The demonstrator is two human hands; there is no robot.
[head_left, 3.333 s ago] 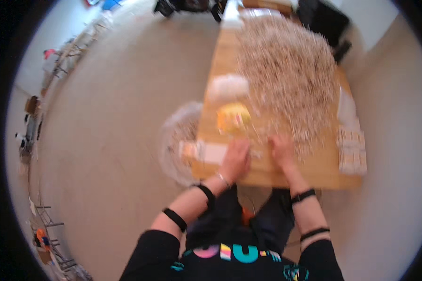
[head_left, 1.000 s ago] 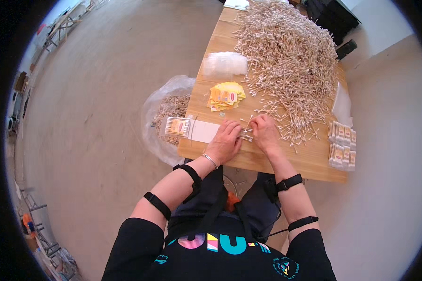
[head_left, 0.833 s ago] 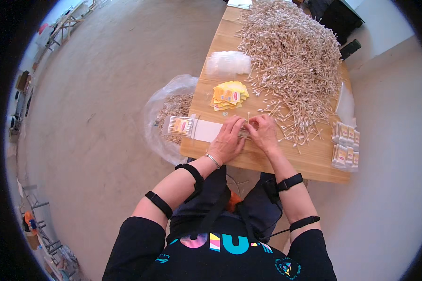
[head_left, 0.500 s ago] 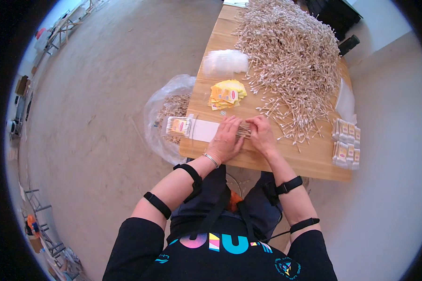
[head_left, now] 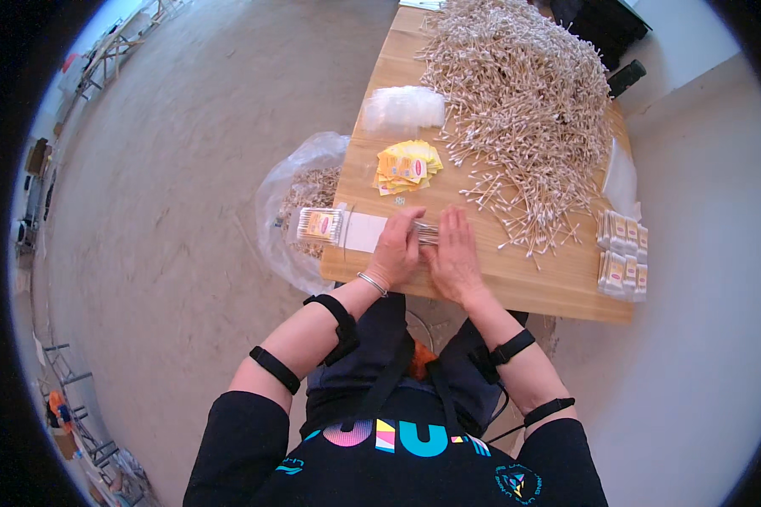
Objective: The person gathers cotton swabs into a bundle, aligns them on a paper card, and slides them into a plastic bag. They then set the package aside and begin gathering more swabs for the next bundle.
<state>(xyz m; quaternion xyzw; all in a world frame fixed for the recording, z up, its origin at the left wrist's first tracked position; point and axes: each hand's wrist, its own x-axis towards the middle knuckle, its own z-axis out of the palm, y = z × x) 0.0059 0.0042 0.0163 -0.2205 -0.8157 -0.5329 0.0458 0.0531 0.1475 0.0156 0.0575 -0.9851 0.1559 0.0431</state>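
Observation:
A small bundle of cotton swabs (head_left: 429, 234) lies between my two hands at the table's near side. My left hand (head_left: 396, 247) is curled over the bundle's left part, its fingers closed on the sticks. My right hand (head_left: 455, 255) rests against the right ends of the swabs, fingers stretched straight and side by side. From under my left hand a white card strip (head_left: 364, 232) extends leftward. Beyond it, at the table's left edge, sits a filled pack of cotton swabs (head_left: 320, 226) with a yellow label. My fingers hide part of the bundle.
A large heap of loose cotton swabs (head_left: 516, 110) covers the far right of the table (head_left: 516, 283). Yellow label cards (head_left: 407, 166) and clear plastic bags (head_left: 404, 108) lie left of it. Finished packs (head_left: 623, 253) stand at the right edge. A plastic sack (head_left: 283, 182) of swabs stands beside the table.
My right hand has shifted slightly left, its fingers going from bent over the swabs to straight against their ends. My left hand has drawn its fingers in more tightly.

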